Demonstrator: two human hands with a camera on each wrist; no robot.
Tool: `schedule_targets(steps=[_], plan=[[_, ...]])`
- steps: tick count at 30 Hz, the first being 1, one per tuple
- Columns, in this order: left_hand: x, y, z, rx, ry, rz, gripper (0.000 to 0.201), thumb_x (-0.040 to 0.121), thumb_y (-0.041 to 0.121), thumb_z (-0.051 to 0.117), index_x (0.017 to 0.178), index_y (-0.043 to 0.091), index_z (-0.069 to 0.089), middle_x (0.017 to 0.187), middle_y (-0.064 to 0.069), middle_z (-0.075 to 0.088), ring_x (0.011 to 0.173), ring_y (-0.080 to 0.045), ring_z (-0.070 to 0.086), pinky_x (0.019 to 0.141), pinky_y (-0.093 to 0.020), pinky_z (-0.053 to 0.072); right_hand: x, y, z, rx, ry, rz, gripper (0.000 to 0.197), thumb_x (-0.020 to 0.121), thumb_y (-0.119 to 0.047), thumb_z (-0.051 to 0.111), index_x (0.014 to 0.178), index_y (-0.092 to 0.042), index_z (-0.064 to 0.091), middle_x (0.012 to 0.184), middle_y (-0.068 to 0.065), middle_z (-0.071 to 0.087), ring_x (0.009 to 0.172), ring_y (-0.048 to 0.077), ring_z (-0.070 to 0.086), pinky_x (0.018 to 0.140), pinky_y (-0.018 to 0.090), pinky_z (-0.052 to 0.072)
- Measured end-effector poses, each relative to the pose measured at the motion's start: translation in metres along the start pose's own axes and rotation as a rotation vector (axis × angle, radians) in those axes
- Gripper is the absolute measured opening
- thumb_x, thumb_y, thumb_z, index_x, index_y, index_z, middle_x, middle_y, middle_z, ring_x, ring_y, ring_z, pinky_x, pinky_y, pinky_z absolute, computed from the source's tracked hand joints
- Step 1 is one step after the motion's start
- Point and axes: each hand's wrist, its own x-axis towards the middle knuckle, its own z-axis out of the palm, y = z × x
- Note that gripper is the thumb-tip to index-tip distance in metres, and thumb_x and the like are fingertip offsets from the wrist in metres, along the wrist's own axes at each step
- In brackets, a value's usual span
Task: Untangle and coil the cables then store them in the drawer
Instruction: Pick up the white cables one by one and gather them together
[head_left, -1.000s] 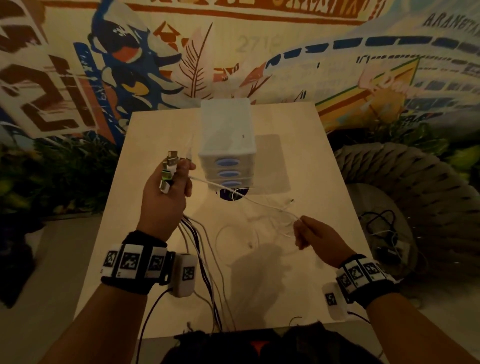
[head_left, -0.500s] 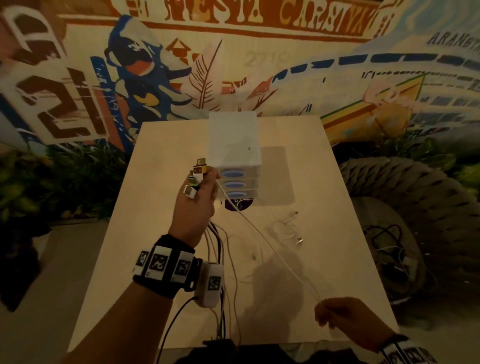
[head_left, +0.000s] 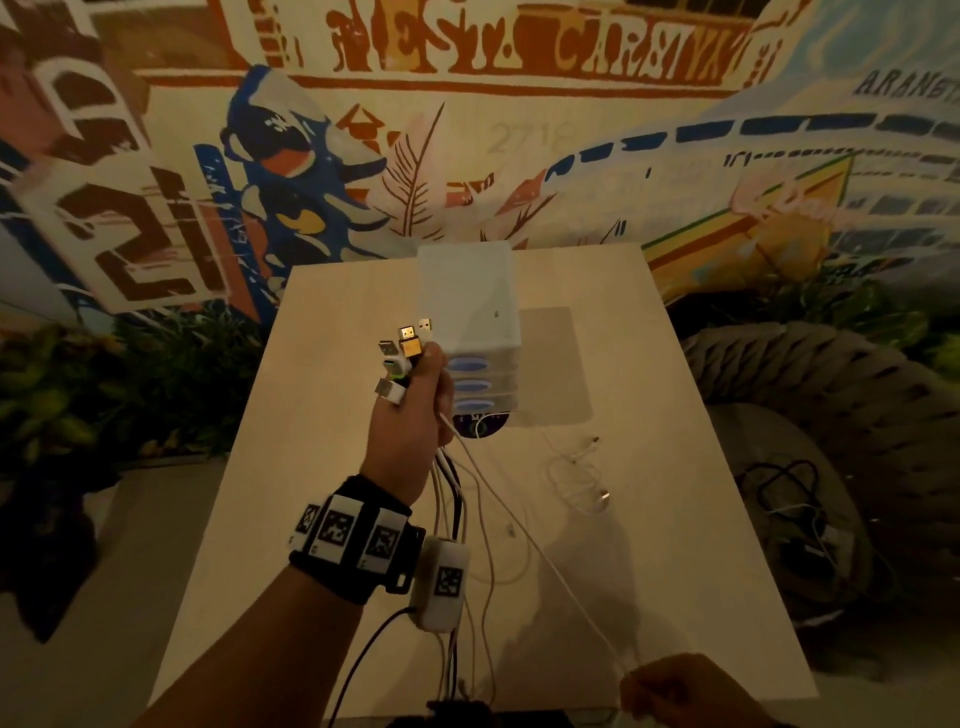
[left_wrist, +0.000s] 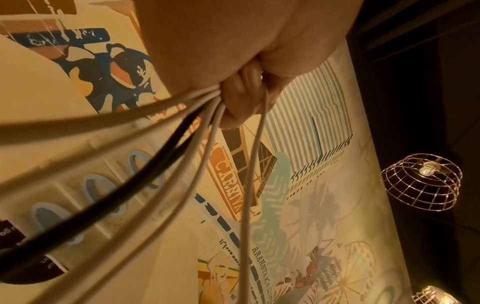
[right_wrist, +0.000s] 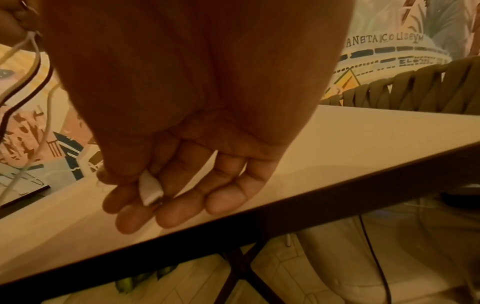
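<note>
- L hand (head_left: 410, 431) raised over the table (head_left: 322, 467), fist clenched round a bundle of cables (head_left: 451, 499); USB plugs (head_left: 402, 353) fan out above the knuckles, cords hang from under the fist toward the near edge.
- L wrist view: several pale cords + one black cord (left_wrist: 124, 197) leave the curled fingers (left_wrist: 241, 92) in a spread.
- One thin white cable (head_left: 540, 551) runs taut from L fist diagonally down to the R hand (head_left: 685, 691) at the near-right table corner.
- R hand pinches a white connector end (right_wrist: 150, 191) between thumb and fingers; it looks like the taut cable's plug, but the join is hidden by the palm.
- White drawer unit (head_left: 470, 312) stands at table centre-back, three drawers w/ blue oval handles (head_left: 471, 387), all shut; L fist sits just in front of its left-front corner, partly covering it.
- Dark round disc (head_left: 480, 423) pokes out at the unit's base.
- Loose white cable (head_left: 576, 478) lies in slack loops on the table right of the fist, apart from both hands.
- Woven rope chair (head_left: 810, 395) right of table; tangle of dark cables (head_left: 795, 499) on its seat.
- Painted mural (head_left: 311, 182) fills the wall behind; leafy plants (head_left: 67, 395) at left.
- Wire-cage lamp (left_wrist: 420, 182) shows overhead in L wrist view.
</note>
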Motion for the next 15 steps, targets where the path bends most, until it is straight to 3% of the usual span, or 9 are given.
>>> schedule_targets(steps=[4, 7, 8, 10, 13, 15], plan=[[0.000, 0.000, 0.001, 0.111, -0.015, 0.088, 0.043, 0.107, 0.027, 0.050, 0.065, 0.032, 0.051, 0.052, 0.009, 0.037, 0.044, -0.009, 0.030, 0.046, -0.025, 0.029, -0.004, 0.003, -0.003, -0.079, -0.001, 0.021, 0.017, 0.093, -0.047, 0.066, 0.081, -0.052, 0.076, 0.088, -0.035, 0.071, 0.092, -0.013, 0.065, 0.086, 0.004, 0.042], [0.001, 0.002, 0.000, 0.119, -0.051, 0.129, 0.038, 0.107, 0.021, 0.051, 0.070, 0.029, 0.048, 0.050, 0.012, 0.036, 0.044, -0.009, 0.030, 0.049, -0.028, 0.029, -0.005, 0.008, 0.001, -0.073, -0.030, 0.064, 0.010, 0.090, -0.051, 0.068, 0.083, -0.053, 0.076, 0.089, -0.028, 0.074, 0.089, -0.007, 0.068, 0.086, 0.008, 0.047], [0.000, 0.003, 0.000, 0.109, -0.069, 0.124, 0.042, 0.107, 0.020, 0.051, 0.066, 0.032, 0.048, 0.050, 0.012, 0.034, 0.044, -0.009, 0.029, 0.050, -0.028, 0.029, -0.005, 0.010, 0.003, -0.066, -0.031, 0.080, 0.013, 0.084, -0.061, 0.068, 0.082, -0.052, 0.077, 0.089, -0.024, 0.075, 0.088, -0.005, 0.070, 0.088, 0.012, 0.050], [-0.001, 0.005, 0.001, 0.117, -0.095, 0.103, 0.051, 0.107, 0.019, 0.051, 0.058, 0.034, 0.048, 0.049, 0.011, 0.032, 0.044, -0.011, 0.027, 0.050, -0.028, 0.028, -0.003, 0.019, 0.006, -0.056, -0.032, 0.108, 0.040, 0.064, -0.084, 0.063, 0.081, -0.051, 0.078, 0.087, -0.020, 0.077, 0.086, -0.004, 0.071, 0.090, 0.018, 0.053], [-0.006, 0.009, 0.004, 0.128, -0.141, 0.092, 0.051, 0.107, 0.027, 0.050, 0.056, 0.028, 0.050, 0.049, 0.002, 0.036, 0.045, -0.021, 0.032, 0.051, -0.033, 0.033, 0.005, 0.034, 0.013, -0.161, -0.096, 0.099, 0.057, 0.037, -0.104, 0.047, 0.074, -0.067, 0.069, 0.090, -0.029, 0.074, 0.092, -0.006, 0.069, 0.092, 0.019, 0.052], [-0.010, 0.012, 0.006, 0.150, -0.197, 0.061, 0.052, 0.108, 0.029, 0.047, 0.057, 0.026, 0.054, 0.049, -0.002, 0.038, 0.044, -0.024, 0.035, 0.049, -0.032, 0.037, 0.005, 0.029, 0.011, -0.250, -0.147, 0.086, 0.058, 0.032, -0.108, 0.043, 0.074, -0.073, 0.063, 0.092, -0.036, 0.070, 0.095, -0.006, 0.066, 0.091, 0.015, 0.050]])
